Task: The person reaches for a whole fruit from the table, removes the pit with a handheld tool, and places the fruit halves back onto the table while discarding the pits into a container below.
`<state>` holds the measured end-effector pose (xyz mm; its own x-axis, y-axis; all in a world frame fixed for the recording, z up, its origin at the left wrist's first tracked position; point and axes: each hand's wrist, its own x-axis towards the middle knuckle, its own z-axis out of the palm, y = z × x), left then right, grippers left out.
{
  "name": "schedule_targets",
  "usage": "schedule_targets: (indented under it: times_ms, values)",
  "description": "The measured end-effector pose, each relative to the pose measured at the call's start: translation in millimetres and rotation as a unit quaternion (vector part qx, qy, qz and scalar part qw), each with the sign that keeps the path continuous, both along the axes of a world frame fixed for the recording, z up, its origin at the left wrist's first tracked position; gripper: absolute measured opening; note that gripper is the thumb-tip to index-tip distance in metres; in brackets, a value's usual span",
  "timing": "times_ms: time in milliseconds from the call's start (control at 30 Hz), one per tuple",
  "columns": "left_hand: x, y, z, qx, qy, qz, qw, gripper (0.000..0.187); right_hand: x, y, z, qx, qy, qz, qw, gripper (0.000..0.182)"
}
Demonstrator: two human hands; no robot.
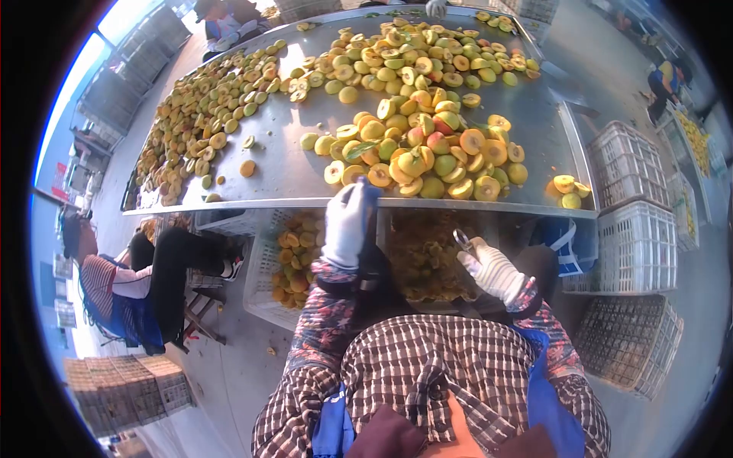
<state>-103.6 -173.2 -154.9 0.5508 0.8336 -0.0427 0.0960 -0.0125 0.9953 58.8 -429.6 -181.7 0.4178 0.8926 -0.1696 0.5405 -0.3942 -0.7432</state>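
The left hand, in a white glove, is up at the near edge of the steel table, fingers curled round something at the rim. I cannot make out what, if anything, is inside that grip; a dark strip shows beside the glove. The right hand hangs lower, below the table edge, closed on a small pitting tool with a metal loop at its tip. The tool's long axis runs up and to the left, the loop end pointing toward the heap of fruit.

By the look of it this is the moment between fruits: the left hand reaching to the pile for the next one, the tool waiting. The next move would call for one fruit drawn off the edge and brought down to meet the loop (the nearest ones sit just past the glove).

Under the table a crate holds more fruit, and another bin is between the hands. A second person sits to the left, well apart, and white crates stand stacked at right.
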Motion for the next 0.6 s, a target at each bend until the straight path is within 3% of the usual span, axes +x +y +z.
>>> schedule_targets:
  times_ms: [33,67,100,167,233,367,467,600]
  values:
    - [-17,13,15,0.035,0.079,0.034,0.996,0.037,3,-1,-6,0.004,0.001,0.007,1.0,0.034]
    - [-34,31,16,0.15,0.193,0.039,0.969,0.036,6,-3,-17,-0.014,0.022,0.013,1.0,0.034]
    - [-49,50,14,0.261,0.303,0.043,0.916,0.036,8,-1,-22,-0.032,0.043,0.019,0.998,0.034]
    - [-60,78,-2,0.397,0.384,0.069,0.831,0.038,-1,7,9,-0.055,0.013,0.022,0.998,0.033]
    - [-47,98,-16,0.4,0.312,0.043,0.861,0.04,-2,11,8,-0.044,-0.006,0.031,0.999,0.035]
    - [13,114,-28,0.387,0.369,-0.043,0.844,0.043,-7,20,8,-0.053,-0.013,0.048,0.997,0.038]
    - [38,119,-35,0.37,0.522,-0.147,0.755,0.051,-10,20,5,-0.064,-0.015,0.057,0.996,0.041]
    - [42,125,-51,0.346,0.45,-0.172,0.805,0.055,-12,16,6,-0.097,0.011,0.046,0.994,0.042]
